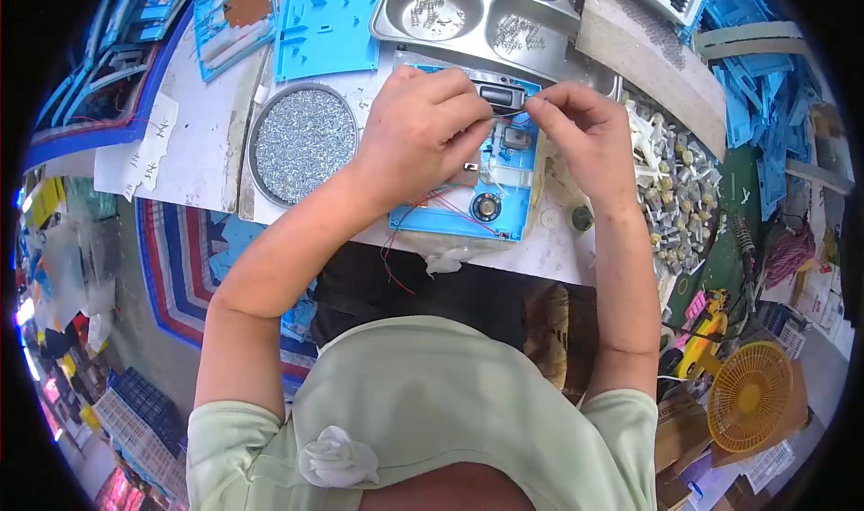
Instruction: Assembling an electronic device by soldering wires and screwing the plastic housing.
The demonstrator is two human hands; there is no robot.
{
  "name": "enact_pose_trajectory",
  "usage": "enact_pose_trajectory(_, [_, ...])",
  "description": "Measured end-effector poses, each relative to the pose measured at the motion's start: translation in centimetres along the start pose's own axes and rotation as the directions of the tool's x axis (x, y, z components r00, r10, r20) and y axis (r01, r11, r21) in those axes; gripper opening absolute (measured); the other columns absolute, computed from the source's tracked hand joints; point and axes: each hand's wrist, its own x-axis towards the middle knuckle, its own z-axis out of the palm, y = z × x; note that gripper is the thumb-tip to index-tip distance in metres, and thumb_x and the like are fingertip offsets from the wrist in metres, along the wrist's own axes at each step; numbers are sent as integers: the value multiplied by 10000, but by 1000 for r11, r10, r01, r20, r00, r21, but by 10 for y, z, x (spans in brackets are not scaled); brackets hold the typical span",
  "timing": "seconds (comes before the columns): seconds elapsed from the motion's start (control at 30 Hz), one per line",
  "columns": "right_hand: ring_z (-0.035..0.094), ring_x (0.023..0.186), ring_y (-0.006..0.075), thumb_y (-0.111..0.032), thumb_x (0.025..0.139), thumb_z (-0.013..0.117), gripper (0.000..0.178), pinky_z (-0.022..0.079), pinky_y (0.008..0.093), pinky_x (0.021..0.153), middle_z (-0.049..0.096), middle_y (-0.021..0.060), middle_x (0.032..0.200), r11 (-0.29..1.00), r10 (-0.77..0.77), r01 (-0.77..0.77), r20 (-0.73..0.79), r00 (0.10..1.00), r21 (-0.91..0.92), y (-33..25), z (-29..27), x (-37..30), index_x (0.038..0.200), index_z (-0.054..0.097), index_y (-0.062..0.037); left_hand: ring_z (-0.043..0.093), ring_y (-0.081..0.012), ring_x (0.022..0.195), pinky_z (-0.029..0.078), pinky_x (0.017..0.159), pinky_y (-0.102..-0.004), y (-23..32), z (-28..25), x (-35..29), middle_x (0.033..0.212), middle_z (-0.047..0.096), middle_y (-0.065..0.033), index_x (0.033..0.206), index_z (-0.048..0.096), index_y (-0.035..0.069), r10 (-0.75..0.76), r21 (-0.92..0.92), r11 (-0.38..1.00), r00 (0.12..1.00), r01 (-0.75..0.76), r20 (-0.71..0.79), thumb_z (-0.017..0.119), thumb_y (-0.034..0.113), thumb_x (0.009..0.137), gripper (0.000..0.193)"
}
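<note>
A blue plastic housing (423,216) lies in front of me, its inner side up. Inside it sit a round speaker (487,207), a small boxy part (517,138) and several thin red wires (447,199). Over its upper half, a thin dark wire (509,115) stretches between my hands. My left hand (423,133) is closed, pinching one end by the dark rectangular part (500,95). At the other end, the thumb and forefinger of my right hand (583,133) are pressed together on it. My left fingers hide part of the housing.
Left of the housing stands a round tray of small screws (304,142). Behind is a metal tray (463,36) with springs in its hollows. Many small motor-like parts (677,187) are heaped at right. Blue panels (326,25) lie at the back left; a yellow fan (751,397) stands lower right.
</note>
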Motion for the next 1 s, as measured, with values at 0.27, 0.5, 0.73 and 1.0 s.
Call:
enact_pose_trajectory(0.27, [583,666,51,-160,891,754,174,469,231,587,688,3,743,995,93,-93,-15,996,24,-2,-1,2,893,741,14,621,-221,859,408,847,-402,12,2,18,911,617,-21,935,665,131,49,153,987,997,-58,60,816,231,762,250])
enact_pose_trajectory(0.5, [534,596,41,-194,882,755,209,412,239,492,661,-8,705,988,149,-148,-8,989,37,-4,-2,4,866,735,13,630,-219,875,405,878,-442,16,5,22,911,612,-17,911,656,135,135,249,957,988,-151,81,810,254,778,236])
enact_pose_trajectory(0.73, [534,610,58,-217,873,752,249,408,257,540,654,-5,694,990,135,-136,-12,991,-41,-12,-1,6,829,728,26,634,-216,855,399,881,-442,22,13,19,869,606,-15,870,659,129,72,300,951,997,-76,24,794,229,796,184])
enact_pose_trajectory(1.0, [535,649,55,-179,886,749,210,420,254,595,644,-3,699,993,97,-99,-28,995,-59,-5,-4,2,835,717,22,613,-225,818,405,799,-403,16,-9,4,841,603,-25,829,638,110,74,238,968,997,-80,33,775,157,816,146])
